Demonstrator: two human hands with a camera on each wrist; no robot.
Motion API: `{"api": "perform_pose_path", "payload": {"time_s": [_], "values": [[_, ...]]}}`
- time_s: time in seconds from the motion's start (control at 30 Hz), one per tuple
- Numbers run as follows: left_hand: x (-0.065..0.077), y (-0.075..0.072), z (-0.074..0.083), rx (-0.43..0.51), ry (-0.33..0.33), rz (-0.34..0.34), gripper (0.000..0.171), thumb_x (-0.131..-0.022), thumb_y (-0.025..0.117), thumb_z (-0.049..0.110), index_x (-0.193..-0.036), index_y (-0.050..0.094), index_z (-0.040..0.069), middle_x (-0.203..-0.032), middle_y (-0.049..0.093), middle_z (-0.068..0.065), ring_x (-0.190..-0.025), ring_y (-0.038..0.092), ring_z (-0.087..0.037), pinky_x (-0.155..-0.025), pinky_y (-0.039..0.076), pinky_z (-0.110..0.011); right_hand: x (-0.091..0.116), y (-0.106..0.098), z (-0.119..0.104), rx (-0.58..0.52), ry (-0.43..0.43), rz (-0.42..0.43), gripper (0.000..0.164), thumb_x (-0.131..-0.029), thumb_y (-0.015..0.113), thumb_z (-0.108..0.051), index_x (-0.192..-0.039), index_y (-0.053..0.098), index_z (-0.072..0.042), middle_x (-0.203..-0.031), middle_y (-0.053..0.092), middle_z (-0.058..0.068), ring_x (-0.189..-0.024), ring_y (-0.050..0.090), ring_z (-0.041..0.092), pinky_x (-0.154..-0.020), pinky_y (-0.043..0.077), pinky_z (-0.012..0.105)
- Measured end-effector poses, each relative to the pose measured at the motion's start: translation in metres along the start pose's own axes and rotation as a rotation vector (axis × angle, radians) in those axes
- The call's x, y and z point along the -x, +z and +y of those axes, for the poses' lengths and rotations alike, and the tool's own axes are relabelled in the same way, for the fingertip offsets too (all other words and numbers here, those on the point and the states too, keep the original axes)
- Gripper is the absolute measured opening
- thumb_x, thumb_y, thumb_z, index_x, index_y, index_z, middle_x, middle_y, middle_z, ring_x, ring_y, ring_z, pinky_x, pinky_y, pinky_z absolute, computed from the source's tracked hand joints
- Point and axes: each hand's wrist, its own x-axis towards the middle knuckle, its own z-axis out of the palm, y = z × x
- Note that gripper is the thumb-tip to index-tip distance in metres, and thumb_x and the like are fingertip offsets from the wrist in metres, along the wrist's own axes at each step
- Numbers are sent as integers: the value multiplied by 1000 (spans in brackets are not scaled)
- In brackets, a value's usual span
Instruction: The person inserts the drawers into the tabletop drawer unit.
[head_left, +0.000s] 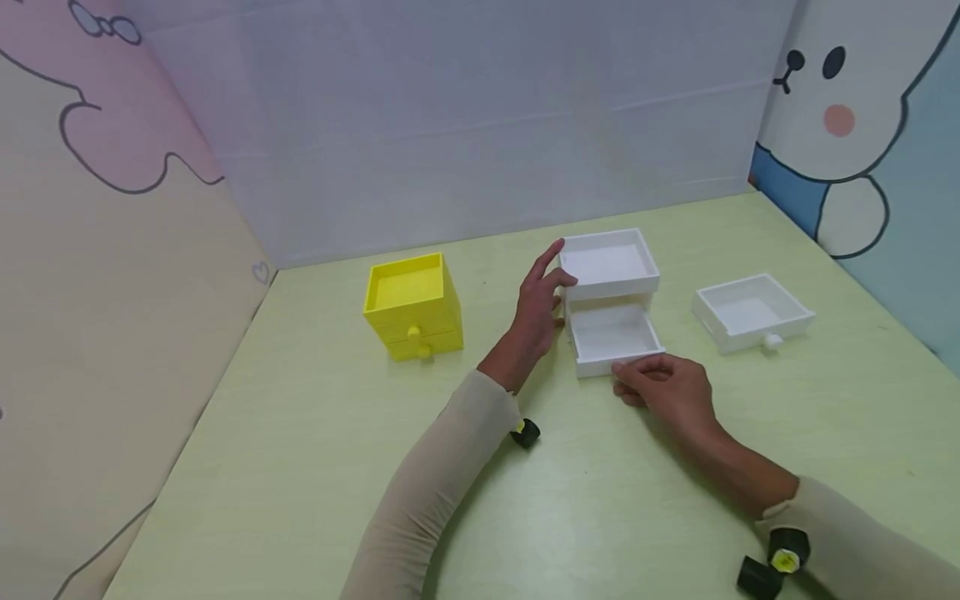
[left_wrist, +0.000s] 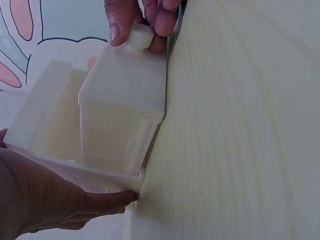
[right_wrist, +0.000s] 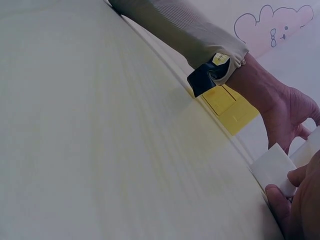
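Note:
A small white drawer cabinet (head_left: 609, 289) stands on the table, its lower drawer (head_left: 611, 333) pulled forward. My left hand (head_left: 536, 308) holds the cabinet by its left side, with fingertips over the top edge. My right hand (head_left: 667, 392) pinches the round white knob (left_wrist: 140, 36) at the drawer's front, thumb on one side and fingers on the other. That drawer is empty inside. A second white drawer (head_left: 753, 308) with a round knob lies apart to the right of the cabinet.
To the left stands a yellow drawer cabinet (head_left: 414, 304) with two knobs facing forward and a shallow tray top. A white sheet (head_left: 487, 117) hangs behind the pale table (head_left: 300, 467). Walls with cartoon drawings flank both sides.

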Motion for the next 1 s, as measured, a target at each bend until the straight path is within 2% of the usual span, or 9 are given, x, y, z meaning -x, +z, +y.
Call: {"api": "perform_pose_path", "payload": {"time_s": [0.13,0.4,0.6,1.0], "values": [[0,0,0,4,1,1,64,-78,62,12,-131,61,48,-137,53,6,-120,52,-39,-96,37,-63,-1,2,1,-6,-27,19,31,-90,73,-10,-103,62,15,-78,74,3,-70,72,10,-69,57,26],[-2,0,-2,1,2,-1,61,-79,62,13,-125,63,53,-132,55,7,-112,57,-36,-90,41,-58,-3,3,3,164,-69,94,39,-82,83,-22,-103,68,8,-79,74,3,-69,69,1,-67,52,15],[-2,0,-1,3,12,2,61,-79,61,12,-124,63,53,-130,56,7,-106,61,-32,-86,43,-54,-6,5,3,182,-80,122,40,-80,85,-22,-102,70,7,-80,74,3,-70,67,-2,-67,50,14],[-2,1,-2,-28,24,4,62,-80,60,13,-131,61,48,-134,54,7,-108,59,-33,-89,43,-58,-9,9,4,209,-102,156,37,-79,85,-22,-99,70,5,-78,73,3,-68,66,-2,-65,50,14]]}}
